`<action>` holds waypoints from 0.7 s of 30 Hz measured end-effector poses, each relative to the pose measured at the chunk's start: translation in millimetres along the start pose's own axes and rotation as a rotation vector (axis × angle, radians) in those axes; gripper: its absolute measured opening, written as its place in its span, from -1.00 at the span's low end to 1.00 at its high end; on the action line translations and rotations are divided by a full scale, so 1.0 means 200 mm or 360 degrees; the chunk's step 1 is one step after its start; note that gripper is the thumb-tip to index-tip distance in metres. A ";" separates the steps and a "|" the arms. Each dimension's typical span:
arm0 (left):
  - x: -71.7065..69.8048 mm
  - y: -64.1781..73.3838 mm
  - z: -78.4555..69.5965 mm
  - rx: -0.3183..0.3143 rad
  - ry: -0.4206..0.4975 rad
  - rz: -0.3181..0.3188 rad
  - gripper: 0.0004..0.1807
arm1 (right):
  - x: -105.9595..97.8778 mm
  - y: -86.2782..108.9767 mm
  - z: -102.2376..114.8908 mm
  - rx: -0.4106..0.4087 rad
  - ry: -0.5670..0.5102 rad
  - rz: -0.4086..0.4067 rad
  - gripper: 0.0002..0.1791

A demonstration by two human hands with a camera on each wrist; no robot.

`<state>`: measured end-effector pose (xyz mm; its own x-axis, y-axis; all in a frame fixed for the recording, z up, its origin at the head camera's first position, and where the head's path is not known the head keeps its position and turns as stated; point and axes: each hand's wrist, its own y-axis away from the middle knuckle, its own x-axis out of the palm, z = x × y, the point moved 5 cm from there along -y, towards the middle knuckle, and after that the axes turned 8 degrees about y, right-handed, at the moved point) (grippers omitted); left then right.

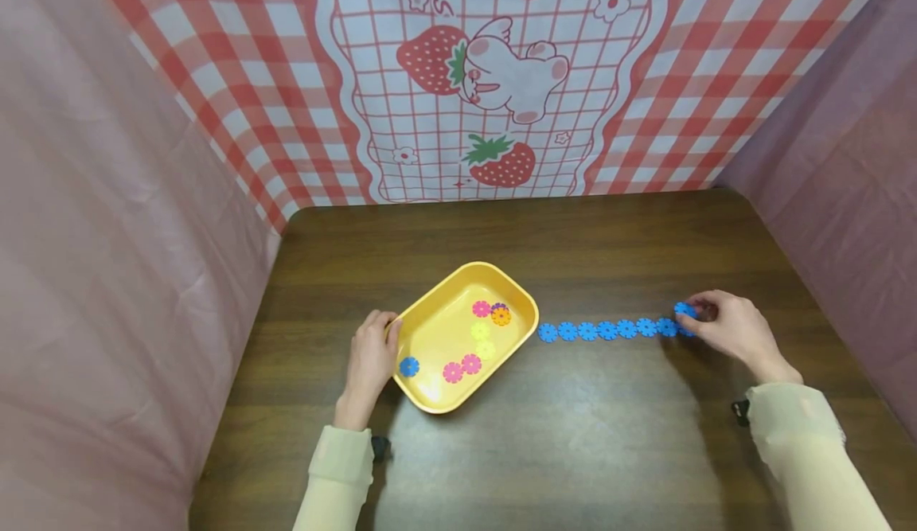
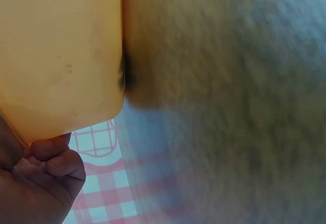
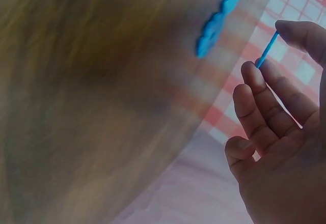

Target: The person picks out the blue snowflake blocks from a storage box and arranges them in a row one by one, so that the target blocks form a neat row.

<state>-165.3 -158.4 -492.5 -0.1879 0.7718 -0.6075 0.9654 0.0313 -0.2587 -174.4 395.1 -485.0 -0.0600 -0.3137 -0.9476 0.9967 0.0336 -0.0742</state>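
Observation:
My left hand (image 1: 370,356) grips the left end of a yellow plastic tray (image 1: 526,292), with the thumb at its rim. In the left wrist view, curled fingers (image 2: 65,164) lie against the tray wall (image 2: 61,66). My right hand (image 1: 738,330) pinches a blue snowflake-shaped disc (image 1: 684,309) between thumb and fingertips; the right wrist view shows this disc (image 3: 268,50) edge-on. Under that hand lies the right end of a straight row of several blue discs (image 1: 606,330) on the table, its last disc partly hidden by the fingers.
Inside the tray lie a blue disc (image 1: 409,367), pink discs (image 1: 453,372), pale yellow discs (image 1: 485,349), and an orange disc (image 1: 501,316) overlapping a purple one. The brown wooden table (image 1: 501,467) meets a strawberry-patterned cloth (image 1: 458,157) behind and pink curtains (image 1: 122,276) at both sides.

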 end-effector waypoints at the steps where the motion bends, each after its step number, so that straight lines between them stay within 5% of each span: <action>1: 0.00 0.00 0.00 0.0001 0.0001 -0.0001 -0.81 | 0.00 0.00 -0.02 0.0007 -0.0002 0.0006 -0.56; 21: 0.01 0.00 0.02 -0.0041 0.0005 0.0032 -0.78 | 0.04 0.06 -0.20 0.0076 0.0034 0.0051 -0.51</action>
<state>-166.9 -159.0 -496.8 -0.1676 0.7745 -0.6100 0.9734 0.0320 -0.2269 -164.4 430.2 -506.4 -0.0289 -0.2930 -0.9557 0.9996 -0.0023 -0.0296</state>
